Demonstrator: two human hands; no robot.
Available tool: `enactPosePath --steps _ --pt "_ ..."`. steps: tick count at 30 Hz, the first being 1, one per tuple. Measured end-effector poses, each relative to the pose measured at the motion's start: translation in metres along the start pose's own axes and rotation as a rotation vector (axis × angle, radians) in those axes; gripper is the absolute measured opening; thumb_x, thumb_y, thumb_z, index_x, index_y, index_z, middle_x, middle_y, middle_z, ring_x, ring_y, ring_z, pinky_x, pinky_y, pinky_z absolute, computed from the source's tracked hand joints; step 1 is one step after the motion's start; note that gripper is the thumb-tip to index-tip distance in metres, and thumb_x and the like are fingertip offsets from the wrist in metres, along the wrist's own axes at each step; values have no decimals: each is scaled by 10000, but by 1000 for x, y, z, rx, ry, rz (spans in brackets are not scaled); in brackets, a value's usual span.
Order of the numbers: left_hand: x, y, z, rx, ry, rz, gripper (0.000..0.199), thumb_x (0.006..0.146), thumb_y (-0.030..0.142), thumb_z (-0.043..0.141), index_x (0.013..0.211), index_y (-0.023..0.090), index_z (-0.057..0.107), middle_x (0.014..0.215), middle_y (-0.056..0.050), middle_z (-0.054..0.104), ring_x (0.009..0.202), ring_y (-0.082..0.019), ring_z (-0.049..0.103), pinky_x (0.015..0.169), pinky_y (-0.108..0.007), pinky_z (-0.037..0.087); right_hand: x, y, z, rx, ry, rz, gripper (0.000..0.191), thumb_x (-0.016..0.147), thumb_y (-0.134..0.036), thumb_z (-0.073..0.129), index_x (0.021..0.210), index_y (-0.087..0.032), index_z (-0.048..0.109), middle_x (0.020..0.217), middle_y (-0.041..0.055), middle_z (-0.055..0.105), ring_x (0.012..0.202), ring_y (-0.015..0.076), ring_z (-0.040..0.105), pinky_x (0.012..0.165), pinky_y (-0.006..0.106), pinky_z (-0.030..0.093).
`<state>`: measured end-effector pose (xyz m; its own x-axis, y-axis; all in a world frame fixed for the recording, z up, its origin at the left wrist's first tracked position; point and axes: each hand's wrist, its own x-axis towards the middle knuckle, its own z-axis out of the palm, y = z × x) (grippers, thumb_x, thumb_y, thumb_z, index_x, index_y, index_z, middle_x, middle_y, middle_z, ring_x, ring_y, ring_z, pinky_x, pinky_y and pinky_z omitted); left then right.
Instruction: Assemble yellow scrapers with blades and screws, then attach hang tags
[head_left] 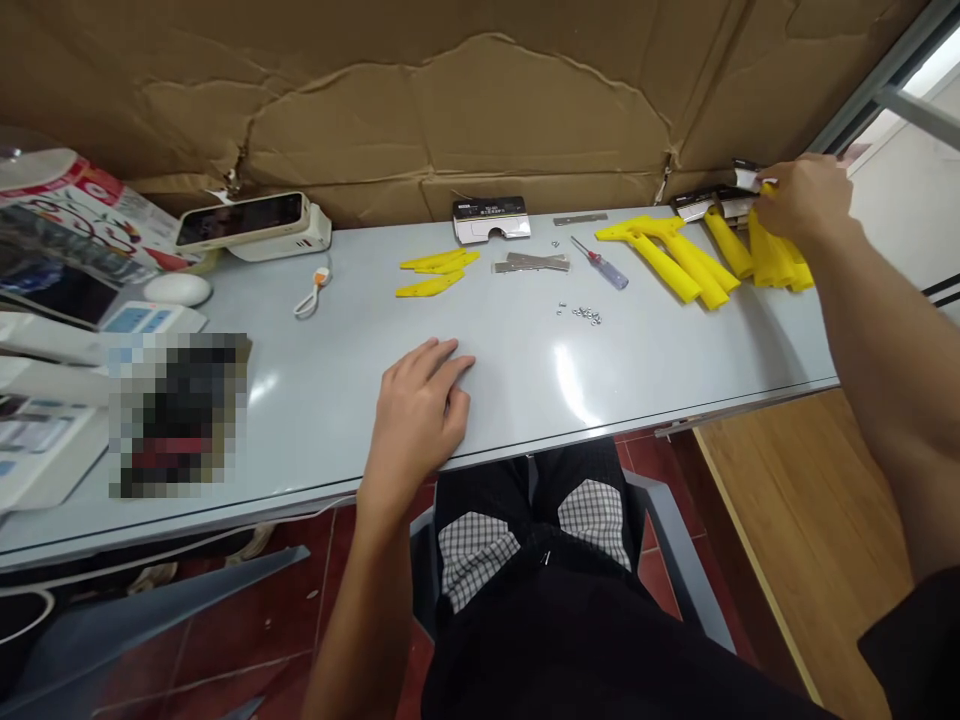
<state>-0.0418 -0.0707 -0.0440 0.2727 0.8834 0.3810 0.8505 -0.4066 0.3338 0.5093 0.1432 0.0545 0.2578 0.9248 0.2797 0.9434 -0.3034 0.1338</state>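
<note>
My left hand [424, 405] lies on the grey tabletop near its front edge, fingers loosely spread, with nothing in it. At the far right, my right hand [806, 200] reaches to a group of yellow plastic handles [769, 255]. Its fingers are closed around the upper end of one, partly hidden by the hand. More yellow handles [675, 265] lie left of it, some with a wide head. Beyond my left hand are flat yellow plastic pieces [431, 285], thin metal blades [532, 263], small screws [589, 316] and a screwdriver [609, 272] with a clear purplish handle.
A black-and-white card box [491, 220] stands against the cardboard backing [450, 110]; another blade [580, 219] lies nearby. On the left are a phone [244, 220] on a white device, a short cable [311, 293], a white mouse [178, 290] and white boxes [52, 450].
</note>
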Motion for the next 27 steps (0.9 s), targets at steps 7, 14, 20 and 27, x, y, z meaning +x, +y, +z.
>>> enactPosePath --steps 7,14,20,27 --pt "-1 1 -1 -15 0 0 409 1069 158 529 1363 150 813 1576 -188 744 1578 -427 623 1319 -668 486 8 0 15 39 -16 82 537 1092 -410 678 1515 -99 790 1553 314 671 1474 425 633 888 567 354" --pt "1 1 0 17 11 23 393 1096 182 521 1362 142 809 1573 -204 744 1557 -442 637 1285 -685 509 7 -5 3 28 -111 111 867 1092 -706 444 1507 -16 765 1577 332 634 1526 428 581 882 606 306" --pt "-1 0 2 40 -15 27 406 1112 212 514 1382 111 800 1573 -214 737 1558 -442 630 1302 -650 490 -10 -7 -4 27 -80 42 473 1155 -359 647 1531 -98 765 1552 336 657 1432 397 649 859 556 303" --pt "22 13 -15 237 -149 -2 412 1115 255 513 1389 130 793 1516 -226 740 1406 -459 686 1113 -649 578 -48 -54 -22 58 131 -160 422 1164 -381 624 1372 -81 835 1431 300 731 1365 389 615 937 533 341"
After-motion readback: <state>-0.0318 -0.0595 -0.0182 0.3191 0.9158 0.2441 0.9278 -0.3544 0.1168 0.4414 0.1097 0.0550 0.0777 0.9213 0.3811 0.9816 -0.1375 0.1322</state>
